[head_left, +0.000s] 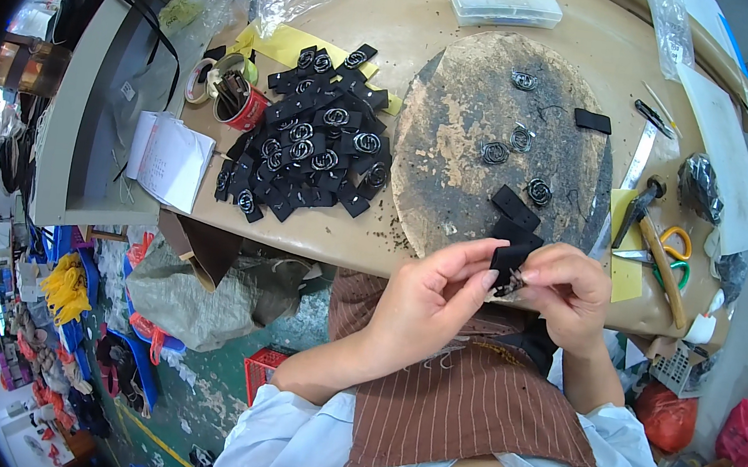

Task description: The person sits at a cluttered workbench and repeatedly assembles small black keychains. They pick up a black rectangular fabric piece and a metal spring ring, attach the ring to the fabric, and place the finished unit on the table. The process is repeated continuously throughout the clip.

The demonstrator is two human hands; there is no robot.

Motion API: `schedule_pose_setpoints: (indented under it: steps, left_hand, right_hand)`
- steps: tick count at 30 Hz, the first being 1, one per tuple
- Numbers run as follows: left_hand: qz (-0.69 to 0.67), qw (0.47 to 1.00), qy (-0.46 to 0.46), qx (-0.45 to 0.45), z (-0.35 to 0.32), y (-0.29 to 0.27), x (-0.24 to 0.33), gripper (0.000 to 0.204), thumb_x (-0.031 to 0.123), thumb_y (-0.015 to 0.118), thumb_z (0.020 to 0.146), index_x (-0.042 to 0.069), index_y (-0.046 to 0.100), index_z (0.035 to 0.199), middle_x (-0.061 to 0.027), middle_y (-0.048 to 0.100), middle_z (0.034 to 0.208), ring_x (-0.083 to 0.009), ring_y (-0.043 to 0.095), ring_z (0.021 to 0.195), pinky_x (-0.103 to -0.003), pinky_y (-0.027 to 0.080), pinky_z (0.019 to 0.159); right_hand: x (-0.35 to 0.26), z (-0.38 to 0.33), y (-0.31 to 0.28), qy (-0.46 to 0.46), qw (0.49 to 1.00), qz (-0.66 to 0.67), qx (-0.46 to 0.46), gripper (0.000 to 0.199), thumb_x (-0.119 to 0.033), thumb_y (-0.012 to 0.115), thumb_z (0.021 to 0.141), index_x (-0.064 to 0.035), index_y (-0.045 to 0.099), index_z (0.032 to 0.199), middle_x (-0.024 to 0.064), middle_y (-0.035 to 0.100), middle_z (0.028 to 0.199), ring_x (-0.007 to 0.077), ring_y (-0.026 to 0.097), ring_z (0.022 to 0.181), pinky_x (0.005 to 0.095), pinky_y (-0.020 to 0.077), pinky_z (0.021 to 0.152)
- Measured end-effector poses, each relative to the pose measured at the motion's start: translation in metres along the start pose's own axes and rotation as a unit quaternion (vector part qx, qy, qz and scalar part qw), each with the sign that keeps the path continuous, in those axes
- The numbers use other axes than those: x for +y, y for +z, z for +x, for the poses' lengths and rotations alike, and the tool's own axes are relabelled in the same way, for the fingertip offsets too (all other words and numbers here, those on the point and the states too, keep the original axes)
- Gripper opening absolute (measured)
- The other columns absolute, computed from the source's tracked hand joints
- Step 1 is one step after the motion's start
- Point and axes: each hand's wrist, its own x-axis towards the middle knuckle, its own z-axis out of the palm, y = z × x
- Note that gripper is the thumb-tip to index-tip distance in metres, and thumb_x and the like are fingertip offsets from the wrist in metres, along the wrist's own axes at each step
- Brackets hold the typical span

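My left hand (447, 285) pinches a black fabric strip (510, 258) at the near edge of the round board. Across from it, my right hand (572, 291) grips the strip's other side, near a small shiny metal piece that is partly hidden by the fingers. Just beyond them, another black strip (515, 208) lies on the worn round board (464, 105). Several dark metal ring ornaments (520, 138) are scattered over that board. A single black strip (592, 120) rests at its right side. To the left is a heap of black strips with ring ornaments (310, 146).
Right of the board lie a hammer (660, 259), scissors with orange and green handles (674, 244) and a metal ruler (640, 159). A red tin of strips (244, 110), tape rolls and a notepad (173, 162) stand at left. Behind is a clear plastic box (505, 5).
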Motion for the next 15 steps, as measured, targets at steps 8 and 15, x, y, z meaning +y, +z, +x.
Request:
schedule_pose_setpoints:
  steps: [8,15]
  left_hand:
    - [-0.236,0.965,-0.115,0.017,0.001,-0.005,-0.015,0.032,0.005,0.048,0.094,-0.003,0.047,0.125,-0.0076,0.061,0.111,-0.0097,0.059,0.096,-0.025,0.051,0.084]
    - [-0.082,0.996,0.012,0.041,-0.001,0.000,-0.017,0.031,0.003,0.048,0.093,-0.006,0.048,0.124,-0.0057,0.061,0.105,-0.0062,0.055,0.093,-0.020,0.046,0.080]
  right_hand:
    - [0.004,-0.005,0.009,0.088,0.988,0.114,0.052,0.018,0.011,0.065,0.074,0.0021,0.063,0.089,0.0114,0.061,0.093,0.0156,0.060,0.086,0.0248,0.0488,0.074]
    - [0.001,0.006,0.010,0.047,0.998,-0.037,-0.007,0.017,0.008,0.069,0.071,-0.0016,0.066,0.085,0.0074,0.062,0.084,0.0139,0.060,0.075,0.0235,0.0466,0.066]
